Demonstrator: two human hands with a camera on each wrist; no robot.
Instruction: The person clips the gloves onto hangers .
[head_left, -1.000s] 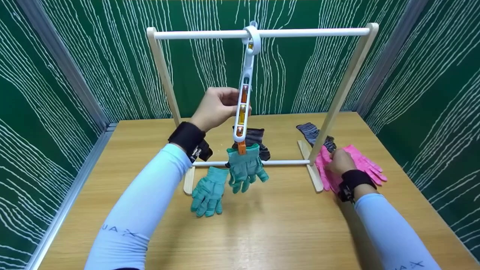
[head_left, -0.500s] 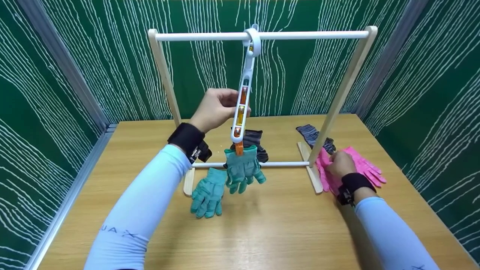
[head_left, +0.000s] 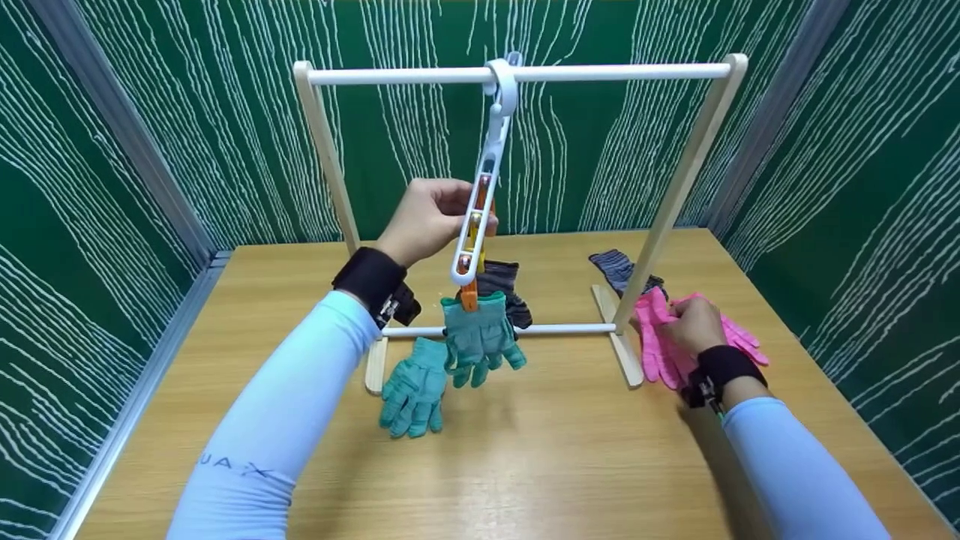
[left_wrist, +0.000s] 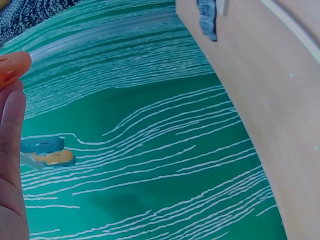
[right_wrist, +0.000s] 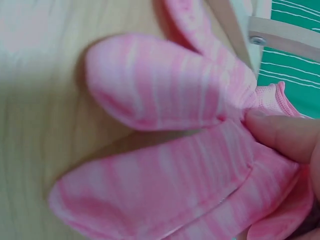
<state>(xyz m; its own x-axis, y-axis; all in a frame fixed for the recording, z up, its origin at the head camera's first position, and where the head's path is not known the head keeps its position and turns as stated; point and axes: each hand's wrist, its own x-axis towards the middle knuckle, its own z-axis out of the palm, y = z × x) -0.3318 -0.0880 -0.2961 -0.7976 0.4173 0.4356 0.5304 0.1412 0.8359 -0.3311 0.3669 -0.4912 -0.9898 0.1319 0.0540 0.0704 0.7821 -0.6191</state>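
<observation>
Now I see left hand (head_left: 424,220) fingers curled round the clip hanger (head_left: 480,199) under the rack (head_left: 420,75) bar | teal glove (head_left: 480,337) clipped at its bottom | right hand (head_left: 694,322) fingers pinching pink glove (right_wrist: 190,165) beside the rack's right foot

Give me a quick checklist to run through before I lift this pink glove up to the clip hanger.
1. Right hand has a hold on the pink glove: ok, the right wrist view shows a fingertip pinching the fabric.
2. Left hand steadies the clip hanger: ok, fingers curl round it.
3. Hanger hooked on the top rail: ok.
4. A free clip on the hanger: cannot tell; the lowest orange clip already holds a teal glove.
5. Only one pink glove gathered: cannot tell, layers overlap.
6. Path past the rack's right post: not ok, the post stands between glove and hanger.
</observation>
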